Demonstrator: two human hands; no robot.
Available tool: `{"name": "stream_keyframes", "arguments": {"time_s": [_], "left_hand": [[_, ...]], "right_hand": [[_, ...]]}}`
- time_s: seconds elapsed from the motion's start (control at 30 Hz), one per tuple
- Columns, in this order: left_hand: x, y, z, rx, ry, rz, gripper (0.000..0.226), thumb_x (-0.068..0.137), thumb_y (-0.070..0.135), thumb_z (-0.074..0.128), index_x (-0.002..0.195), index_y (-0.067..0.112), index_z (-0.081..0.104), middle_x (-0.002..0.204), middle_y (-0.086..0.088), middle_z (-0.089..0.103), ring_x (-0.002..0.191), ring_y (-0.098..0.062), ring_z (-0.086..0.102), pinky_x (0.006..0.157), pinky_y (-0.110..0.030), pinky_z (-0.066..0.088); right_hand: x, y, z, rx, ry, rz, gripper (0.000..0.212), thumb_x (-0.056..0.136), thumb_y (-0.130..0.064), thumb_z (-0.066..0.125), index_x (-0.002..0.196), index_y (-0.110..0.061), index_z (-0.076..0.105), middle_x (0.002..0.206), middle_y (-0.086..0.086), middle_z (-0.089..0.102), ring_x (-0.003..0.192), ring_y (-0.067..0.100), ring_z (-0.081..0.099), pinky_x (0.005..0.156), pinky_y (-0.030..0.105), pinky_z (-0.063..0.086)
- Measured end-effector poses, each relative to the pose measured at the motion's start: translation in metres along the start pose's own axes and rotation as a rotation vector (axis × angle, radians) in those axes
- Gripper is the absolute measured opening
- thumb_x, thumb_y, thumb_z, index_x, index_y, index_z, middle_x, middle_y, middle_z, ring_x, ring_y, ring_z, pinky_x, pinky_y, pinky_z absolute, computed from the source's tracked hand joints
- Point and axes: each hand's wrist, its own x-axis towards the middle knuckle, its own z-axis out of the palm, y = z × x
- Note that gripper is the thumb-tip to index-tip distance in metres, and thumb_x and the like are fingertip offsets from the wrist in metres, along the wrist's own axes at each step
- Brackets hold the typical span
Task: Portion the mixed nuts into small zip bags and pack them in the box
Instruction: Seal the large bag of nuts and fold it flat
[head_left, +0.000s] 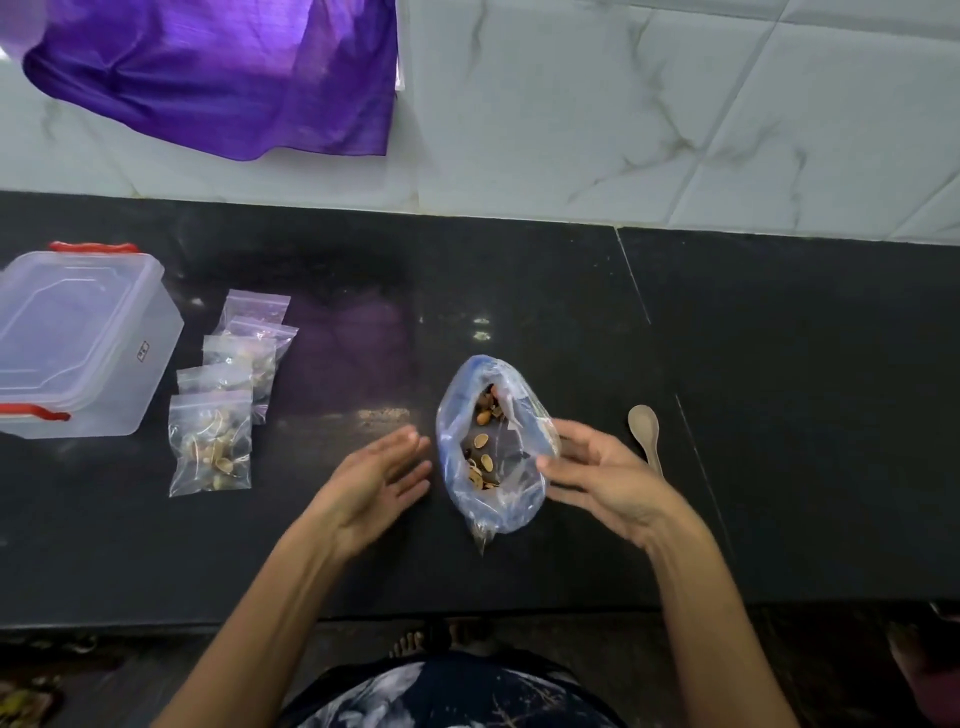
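While right hand (597, 470) touches it, nut bag (491, 447) stands.

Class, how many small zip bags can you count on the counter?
5, overlapping in a row beside the box: front, next, middle, fourth, back. More may be hidden.
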Motion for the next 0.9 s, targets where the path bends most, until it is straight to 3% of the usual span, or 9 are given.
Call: {"name": "stream_keyframes", "arguments": {"time_s": [0.17, 0.3, 0.4, 0.47, 0.57, 0.67, 0.73, 0.8, 0.9], "left_hand": [[-0.009, -0.008, -0.003, 0.083, -0.224, -0.049, 0.034, 0.077, 0.004, 0.061, 0.111, 0.008, 0.064, 0.108, -0.014, 0.069, 0.1, -0.024, 0.067, 0.079, -0.034, 0.058], [-0.012, -0.009, 0.011, 0.146, -0.272, 0.057, 0.025, 0.081, 0.007, 0.062, 0.106, 0.004, 0.06, 0.104, -0.015, 0.068, 0.098, -0.026, 0.063, 0.08, -0.034, 0.059], [-0.022, -0.014, 0.03, 0.419, -0.086, 0.3, 0.002, 0.091, 0.002, 0.056, 0.092, 0.003, 0.056, 0.089, -0.014, 0.068, 0.075, -0.019, 0.069, 0.064, -0.03, 0.06], [-0.027, -0.02, 0.04, 0.676, 0.168, 0.554, 0.011, 0.088, -0.001, 0.055, 0.08, 0.006, 0.05, 0.076, -0.011, 0.06, 0.061, -0.02, 0.066, 0.052, -0.035, 0.058], [-0.032, -0.023, 0.049, 0.82, 0.31, 0.734, 0.016, 0.083, 0.002, 0.057, 0.077, 0.012, 0.047, 0.072, -0.004, 0.051, 0.063, -0.024, 0.056, 0.055, -0.047, 0.055], [-0.041, -0.011, 0.054, 0.23, 0.129, 0.435, 0.017, 0.084, 0.002, 0.062, 0.094, 0.012, 0.053, 0.085, -0.006, 0.061, 0.072, -0.02, 0.066, 0.06, -0.036, 0.059], [-0.046, -0.007, 0.052, -0.167, -0.016, 0.154, 0.038, 0.078, 0.004, 0.068, 0.114, 0.005, 0.054, 0.095, -0.012, 0.071, 0.077, -0.02, 0.072, 0.063, -0.03, 0.06], [-0.049, -0.012, 0.049, -0.225, -0.037, 0.041, 0.058, 0.068, 0.002, 0.07, 0.123, 0.0, 0.053, 0.102, -0.018, 0.072, 0.08, -0.021, 0.073, 0.066, -0.031, 0.061], [-0.047, -0.025, 0.05, -0.161, 0.02, 0.034, 0.062, 0.067, -0.006, 0.07, 0.125, 0.001, 0.049, 0.106, -0.022, 0.069, 0.079, -0.025, 0.072, 0.062, -0.031, 0.061]], "right_hand": [[0.001, 0.005, 0.005, 0.091, -0.089, -0.025, 0.032, 0.076, -0.005, 0.066, 0.108, -0.004, 0.063, 0.104, 0.01, 0.07, 0.096, 0.02, 0.069, 0.076, 0.027, 0.057], [0.006, 0.003, 0.015, 0.133, 0.09, -0.041, 0.025, 0.071, -0.004, 0.075, 0.093, -0.007, 0.065, 0.088, 0.008, 0.07, 0.082, 0.02, 0.069, 0.073, 0.034, 0.058], [0.009, 0.003, 0.023, -0.275, 0.478, -0.189, 0.016, 0.072, -0.001, 0.074, 0.079, -0.007, 0.061, 0.07, 0.004, 0.06, 0.065, 0.017, 0.059, 0.067, 0.035, 0.055], [0.006, 0.004, 0.031, -0.507, 0.68, -0.332, 0.015, 0.073, 0.001, 0.067, 0.073, -0.006, 0.053, 0.062, 0.001, 0.051, 0.056, 0.012, 0.049, 0.055, 0.026, 0.048], [-0.001, 0.004, 0.039, -0.524, 0.689, -0.367, 0.019, 0.079, -0.007, 0.067, 0.075, -0.012, 0.049, 0.065, 0.0, 0.05, 0.055, 0.009, 0.047, 0.049, 0.014, 0.042], [-0.013, -0.005, 0.033, 0.061, 0.311, -0.169, 0.024, 0.08, -0.011, 0.072, 0.1, -0.013, 0.057, 0.094, 0.012, 0.068, 0.08, 0.018, 0.068, 0.074, 0.032, 0.058], [-0.022, -0.005, 0.025, 0.386, 0.096, -0.067, 0.046, 0.073, -0.006, 0.072, 0.115, -0.011, 0.054, 0.107, 0.017, 0.069, 0.086, 0.021, 0.07, 0.072, 0.032, 0.059], [-0.027, 0.001, 0.024, 0.334, 0.077, -0.007, 0.052, 0.069, -0.006, 0.074, 0.117, -0.01, 0.054, 0.101, 0.014, 0.071, 0.078, 0.016, 0.07, 0.063, 0.026, 0.057], [-0.022, 0.012, 0.033, 0.198, 0.177, 0.023, 0.036, 0.075, 0.002, 0.072, 0.107, -0.006, 0.058, 0.083, 0.005, 0.071, 0.065, 0.012, 0.066, 0.056, 0.022, 0.051]]}}
